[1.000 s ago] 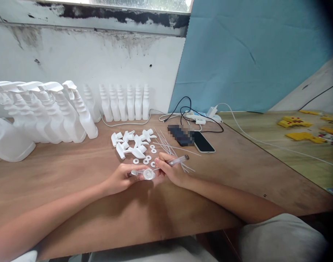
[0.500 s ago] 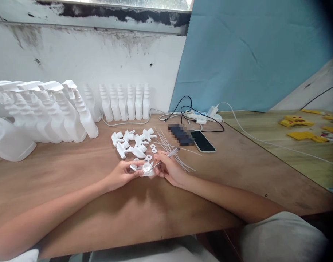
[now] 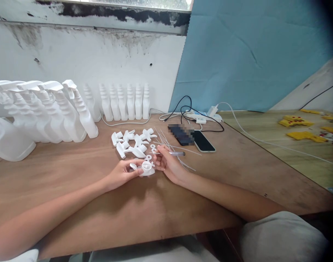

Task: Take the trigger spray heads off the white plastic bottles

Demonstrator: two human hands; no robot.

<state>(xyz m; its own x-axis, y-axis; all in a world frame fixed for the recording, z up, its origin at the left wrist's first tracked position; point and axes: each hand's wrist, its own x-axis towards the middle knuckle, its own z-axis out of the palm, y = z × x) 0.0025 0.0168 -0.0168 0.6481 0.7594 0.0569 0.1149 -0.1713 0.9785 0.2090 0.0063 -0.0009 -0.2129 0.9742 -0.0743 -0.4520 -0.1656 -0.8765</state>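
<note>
Gripping likely light, stiff trigger-sprayer head (image 3: 148, 171) by its side in left hand (image 3: 124, 175), pinching clear-handled tool (image 3: 177, 154) in right hand (image 3: 168, 166), inside desk (image 3: 122, 222) front edge.

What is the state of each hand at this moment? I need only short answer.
Left hand: closed, holding a white spray head, round opening upward.
Right hand: closed, holding a slim tool with a clear handle.

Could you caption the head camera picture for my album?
At a brown table, the left hand holds a white spray head while the right hand grips a slim tool, white bottles behind.
</note>
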